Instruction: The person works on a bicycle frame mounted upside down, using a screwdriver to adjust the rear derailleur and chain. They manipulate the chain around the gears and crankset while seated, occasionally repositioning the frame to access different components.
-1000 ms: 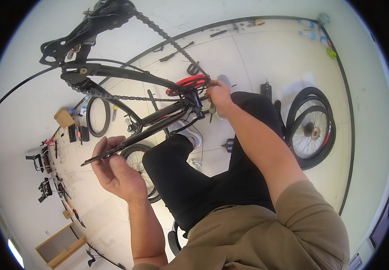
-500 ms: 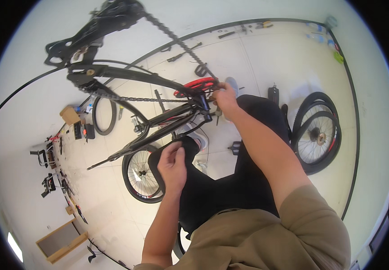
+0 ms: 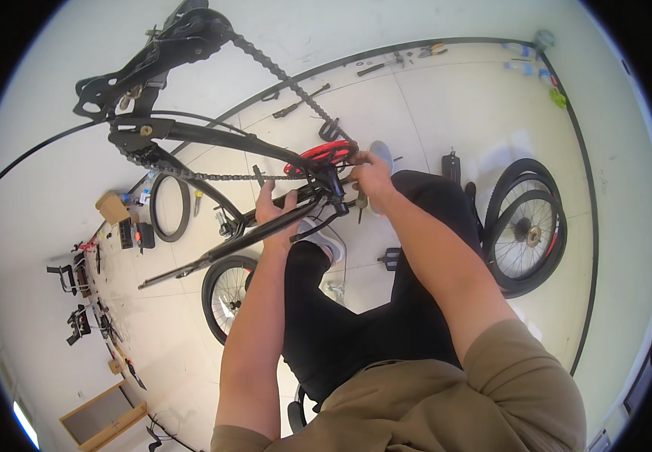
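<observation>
A black bicycle frame (image 3: 224, 140) hangs in front of me, with a rear derailleur (image 3: 164, 59) at its upper left end. From there a chain (image 3: 265, 65) runs down to the red chainring (image 3: 321, 157). My right hand (image 3: 373, 178) has its fingers bent in at the chainring's right edge, where the chain meets it; the exact fingertip contact is partly hidden. My left hand (image 3: 274, 215) is closed around a lower frame tube, left of the crank area, thumb on the near side.
A wheel (image 3: 224, 297) lies on the floor at left, and stacked wheels with tyres (image 3: 528, 226) lie at right. A loose tyre (image 3: 170, 208), pedal (image 3: 390, 259), hammer (image 3: 380, 68) and pliers (image 3: 433, 50) also lie there. A wooden-framed board (image 3: 103, 410) is at lower left.
My left hand has moved up and forward from above my knee onto the frame tube. The frame has shifted slightly left, and my right hand stays at the chainring.
</observation>
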Motion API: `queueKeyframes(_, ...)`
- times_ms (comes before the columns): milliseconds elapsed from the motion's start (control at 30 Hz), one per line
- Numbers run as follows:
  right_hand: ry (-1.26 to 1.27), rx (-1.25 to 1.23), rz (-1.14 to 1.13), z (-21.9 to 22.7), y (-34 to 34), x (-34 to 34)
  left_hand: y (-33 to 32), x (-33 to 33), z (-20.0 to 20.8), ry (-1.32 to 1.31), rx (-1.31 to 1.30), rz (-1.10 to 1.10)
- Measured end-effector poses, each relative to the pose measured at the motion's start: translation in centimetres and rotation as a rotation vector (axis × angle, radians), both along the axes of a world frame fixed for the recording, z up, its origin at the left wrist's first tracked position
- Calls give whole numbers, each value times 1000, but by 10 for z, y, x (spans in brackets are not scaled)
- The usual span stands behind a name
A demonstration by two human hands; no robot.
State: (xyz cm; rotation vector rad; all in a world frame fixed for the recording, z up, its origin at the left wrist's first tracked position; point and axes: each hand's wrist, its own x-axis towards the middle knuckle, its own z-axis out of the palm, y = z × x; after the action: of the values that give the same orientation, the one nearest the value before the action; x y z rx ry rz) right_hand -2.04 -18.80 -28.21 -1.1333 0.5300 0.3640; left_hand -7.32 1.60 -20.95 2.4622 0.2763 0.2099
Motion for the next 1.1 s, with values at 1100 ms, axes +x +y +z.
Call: queueKeyframes(1100,39,-2,149,-12,7,2,9,22,-1,-259,-1035,544)
